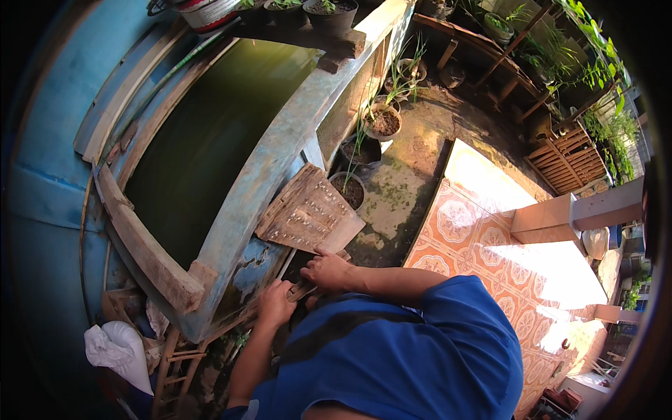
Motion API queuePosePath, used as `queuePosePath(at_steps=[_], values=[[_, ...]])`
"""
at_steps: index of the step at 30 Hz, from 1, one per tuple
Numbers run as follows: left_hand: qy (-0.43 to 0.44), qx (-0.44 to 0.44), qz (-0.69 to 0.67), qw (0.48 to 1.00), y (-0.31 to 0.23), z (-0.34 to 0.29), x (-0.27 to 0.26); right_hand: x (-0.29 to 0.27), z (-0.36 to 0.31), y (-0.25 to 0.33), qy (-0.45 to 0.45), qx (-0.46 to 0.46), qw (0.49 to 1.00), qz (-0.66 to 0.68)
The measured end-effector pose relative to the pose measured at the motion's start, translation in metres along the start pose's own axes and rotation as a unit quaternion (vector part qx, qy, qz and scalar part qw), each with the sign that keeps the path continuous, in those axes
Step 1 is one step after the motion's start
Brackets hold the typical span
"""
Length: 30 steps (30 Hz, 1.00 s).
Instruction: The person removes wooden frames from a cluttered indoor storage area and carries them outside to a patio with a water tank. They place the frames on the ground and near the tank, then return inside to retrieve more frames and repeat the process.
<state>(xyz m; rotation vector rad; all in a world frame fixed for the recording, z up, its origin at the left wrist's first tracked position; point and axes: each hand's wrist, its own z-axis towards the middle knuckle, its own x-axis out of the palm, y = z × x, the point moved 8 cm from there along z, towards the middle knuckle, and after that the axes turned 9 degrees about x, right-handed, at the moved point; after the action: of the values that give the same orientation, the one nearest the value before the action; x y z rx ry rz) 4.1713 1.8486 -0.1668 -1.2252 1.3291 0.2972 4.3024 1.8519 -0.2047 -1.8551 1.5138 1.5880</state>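
Blue shirt (413, 350) nearest, filling bottom centre of frame, forearms reaching in from it. Left hand (276, 303), just below centre, is curled into a fist on a narrow brown wooden strip (301, 290). Right hand (327, 271), up and right of it, has bent fingers by the strip's other end; whether it grips, cannot tell, underside hidden. Strip lies between the two hands, lower centre.

Just above the right hand: weathered wooden board (308, 213), pale spots across it, tilted near the tank's outer side. Fingers close to its lower edge; contact unclear.

Tank (241, 203) with worn bluish rim takes upper left to centre, murky green water (203, 133) inside. White sack (119, 350) at lower left, beside a ladder-like wooden frame (171, 371).

Farther: potted plants (383, 120) in a row along the tank, upper centre. Orange patterned tile floor (455, 217) at right, partly in hard sunlight. Black pots (329, 15) at top edge; slatted wooden crate (568, 159), upper right.
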Motion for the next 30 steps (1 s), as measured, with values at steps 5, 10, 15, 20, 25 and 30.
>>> queuePosePath(at_steps=[5, 10, 15, 20, 25, 30], values=[[-0.004, 0.036, 0.013, 0.999, -0.02, 0.025, 0.006, -0.011, -0.004, -0.017, -0.015, 0.064, 0.998, 0.011], [-0.019, 0.058, -0.01, 0.998, -0.042, 0.043, 0.003, -0.034, -0.024, -0.045, -0.027, 0.049, 0.998, 0.037], [-0.023, 0.071, -0.008, 0.997, -0.051, 0.046, -0.013, -0.042, -0.04, -0.081, -0.046, 0.058, 0.997, 0.029], [0.052, 0.041, 0.008, 0.998, -0.035, 0.044, -0.007, -0.049, -0.053, -0.109, -0.069, 0.057, 0.996, 0.013], [0.029, 0.027, -0.007, 0.999, -0.036, 0.058, 0.005, -0.066, -0.075, -0.121, -0.169, 0.11, 0.979, 0.017], [0.006, 0.027, -0.009, 1.0, -0.053, 0.08, 0.01, -0.065, -0.136, -0.124, -0.44, 0.226, 0.86, 0.126]])
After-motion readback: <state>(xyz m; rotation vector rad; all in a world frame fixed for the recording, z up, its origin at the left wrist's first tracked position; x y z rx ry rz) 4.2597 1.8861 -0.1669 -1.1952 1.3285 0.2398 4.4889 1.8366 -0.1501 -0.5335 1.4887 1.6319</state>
